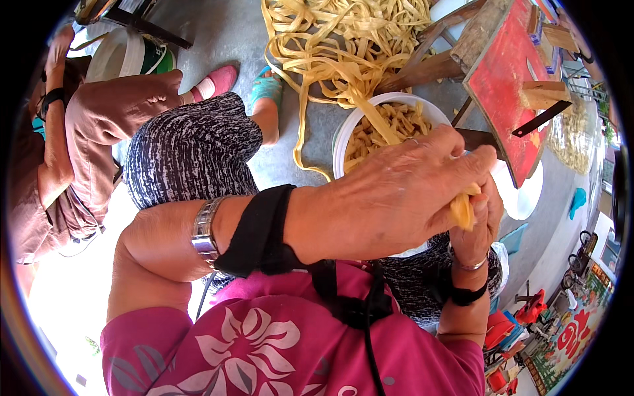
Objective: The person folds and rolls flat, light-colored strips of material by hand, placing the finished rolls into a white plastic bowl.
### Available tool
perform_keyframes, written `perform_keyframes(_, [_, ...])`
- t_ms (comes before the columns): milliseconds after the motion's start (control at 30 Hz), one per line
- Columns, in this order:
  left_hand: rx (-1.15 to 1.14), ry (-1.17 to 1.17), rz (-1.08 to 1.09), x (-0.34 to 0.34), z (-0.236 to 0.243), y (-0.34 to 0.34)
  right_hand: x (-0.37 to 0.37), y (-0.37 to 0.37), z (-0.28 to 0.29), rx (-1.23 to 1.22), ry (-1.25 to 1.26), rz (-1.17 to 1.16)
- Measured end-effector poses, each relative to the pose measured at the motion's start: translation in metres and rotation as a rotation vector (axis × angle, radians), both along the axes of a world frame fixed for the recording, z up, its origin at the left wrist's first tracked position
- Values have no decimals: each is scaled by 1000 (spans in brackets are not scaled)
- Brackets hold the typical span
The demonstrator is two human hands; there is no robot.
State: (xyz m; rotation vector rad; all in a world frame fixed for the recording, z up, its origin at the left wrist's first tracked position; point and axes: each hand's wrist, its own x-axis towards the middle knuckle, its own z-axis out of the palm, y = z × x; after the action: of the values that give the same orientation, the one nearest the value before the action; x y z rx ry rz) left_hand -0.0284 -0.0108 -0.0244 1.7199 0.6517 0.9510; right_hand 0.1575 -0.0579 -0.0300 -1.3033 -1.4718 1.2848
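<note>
My left hand [389, 204], with a silver watch and a black strap behind it, reaches across to the right, its fingers curled over a long flat yellow strip [380, 122]. Close under it, my right hand [481, 228] closes round the strip's folded end [464, 210]; its fingers are partly hidden. Beyond my left hand, a white bucket [432, 109] holds many short cut yellow pieces [409, 119]. A dark metal blade [477, 140] sticks out from a red board [505, 86], right beside my left knuckles.
Long yellow strips [343, 39] lie in a tangled heap on the grey floor. Wooden legs [422, 71] stand by the bucket. At left sits another person in brown trousers [119, 109]. A clear bag of pale pieces [573, 135] lies to the right.
</note>
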Motion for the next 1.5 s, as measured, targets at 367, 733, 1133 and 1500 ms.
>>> perform_keyframes(367, [-584, -100, -355, -5, 4, 15, -3, 11, -16, 194, -205, -245])
perform_keyframes(733, [-920, -538, -250, -21, 6, 36, 33, -5, -15, -5, -171, -142])
perform_keyframes(1133, [-710, -11, 18, -6, -11, 6, 2, -12, -13, -172, -62, -3])
perform_keyframes(1500, [-627, -34, -34, -3, -2, 21, -4, 5, -3, -252, -50, 12])
